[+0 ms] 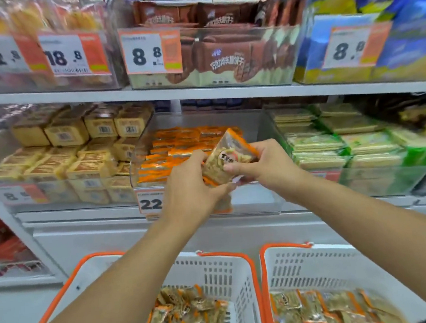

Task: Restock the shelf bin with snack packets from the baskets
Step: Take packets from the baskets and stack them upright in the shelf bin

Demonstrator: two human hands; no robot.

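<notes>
Both hands hold orange-edged snack packets in front of the clear shelf bin on the middle shelf. My left hand grips the lower packets from the left. My right hand pinches the top packet from the right, thumb across its front. The bin holds several rows of the same orange packets. Below, two white baskets with orange rims stand side by side: the left basket and the right basket, each with several loose packets in the bottom.
Yellow cracker packs fill the bin to the left and green packs the bin to the right. The upper shelf carries brown biscuit packs and price tags. A price tag hangs on the bin's front.
</notes>
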